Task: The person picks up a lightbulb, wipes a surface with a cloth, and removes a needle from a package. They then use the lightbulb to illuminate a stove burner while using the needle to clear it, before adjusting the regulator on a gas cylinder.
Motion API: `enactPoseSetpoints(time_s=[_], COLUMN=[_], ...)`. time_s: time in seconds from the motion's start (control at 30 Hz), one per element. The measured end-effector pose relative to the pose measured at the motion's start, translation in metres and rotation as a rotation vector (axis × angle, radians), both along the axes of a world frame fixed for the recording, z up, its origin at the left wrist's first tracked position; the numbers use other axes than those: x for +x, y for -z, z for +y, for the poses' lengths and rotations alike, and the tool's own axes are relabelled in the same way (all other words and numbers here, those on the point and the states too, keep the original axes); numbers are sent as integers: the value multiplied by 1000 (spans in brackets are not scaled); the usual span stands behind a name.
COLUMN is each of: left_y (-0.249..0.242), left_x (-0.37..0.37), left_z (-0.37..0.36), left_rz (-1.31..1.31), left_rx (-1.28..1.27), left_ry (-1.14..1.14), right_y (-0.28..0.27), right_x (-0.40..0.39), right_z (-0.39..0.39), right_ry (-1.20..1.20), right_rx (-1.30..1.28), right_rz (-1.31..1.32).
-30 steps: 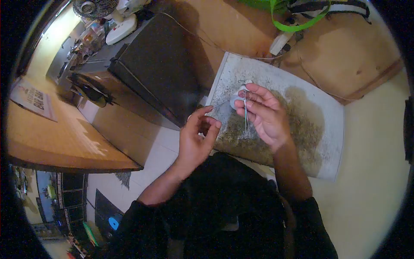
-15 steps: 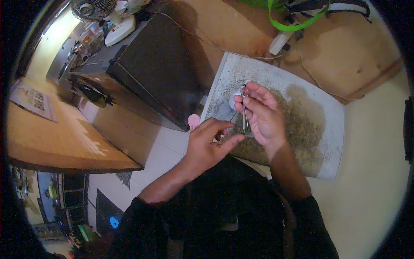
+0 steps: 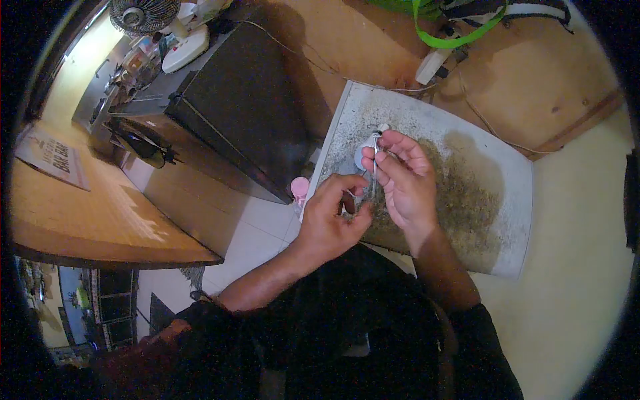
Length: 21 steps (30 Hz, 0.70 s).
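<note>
My right hand [image 3: 408, 180] pinches a slim metal tool [image 3: 375, 167] between thumb and fingertips. The tool has long thin shanks that hang downward; its exact kind is not clear. Just to the left, my left hand [image 3: 333, 217] has its thumb and forefinger curved and apart near the tool's lower end. Nothing shows plainly between those fingers. Behind the right fingertips is a pale round object [image 3: 361, 155], partly hidden. A small white piece [image 3: 383, 127] shows just above the fingertips. Both hands are over a white, heavily stained panel [image 3: 407, 103].
To the left stands a dark cabinet-like unit [image 3: 247, 100] with a fan [image 3: 143, 15] on top. A pink round item [image 3: 300, 187] is beside the panel's left edge. Behind are a cable, a white power strip [image 3: 432, 67] and a green strap [image 3: 460, 41]. A wooden edge [image 3: 120, 233] juts in at left.
My left hand has shifted slightly right and up, and its thumb has moved away from the tool's lower end. The tool has tilted a little in my right hand.
</note>
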<state>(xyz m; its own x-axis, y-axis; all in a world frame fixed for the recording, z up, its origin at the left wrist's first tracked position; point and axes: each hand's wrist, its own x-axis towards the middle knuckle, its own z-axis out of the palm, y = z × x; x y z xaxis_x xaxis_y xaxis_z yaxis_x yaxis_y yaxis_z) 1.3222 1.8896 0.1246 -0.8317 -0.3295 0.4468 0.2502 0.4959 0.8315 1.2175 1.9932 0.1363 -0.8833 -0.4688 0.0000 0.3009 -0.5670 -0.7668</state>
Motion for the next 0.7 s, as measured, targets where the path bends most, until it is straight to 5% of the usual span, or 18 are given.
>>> enactPoseSetpoints(time_s=[0.23, 0.7], left_y=[-1, 3], left_x=[-5, 4], left_z=[-1, -3], left_rz=[153, -88], left_rx=[-174, -49], left_ry=[18, -40], right_y=[5, 4], right_x=[2, 4], right_z=[-2, 5], right_ry=[56, 88], right_rx=[42, 66], right_rz=[58, 61])
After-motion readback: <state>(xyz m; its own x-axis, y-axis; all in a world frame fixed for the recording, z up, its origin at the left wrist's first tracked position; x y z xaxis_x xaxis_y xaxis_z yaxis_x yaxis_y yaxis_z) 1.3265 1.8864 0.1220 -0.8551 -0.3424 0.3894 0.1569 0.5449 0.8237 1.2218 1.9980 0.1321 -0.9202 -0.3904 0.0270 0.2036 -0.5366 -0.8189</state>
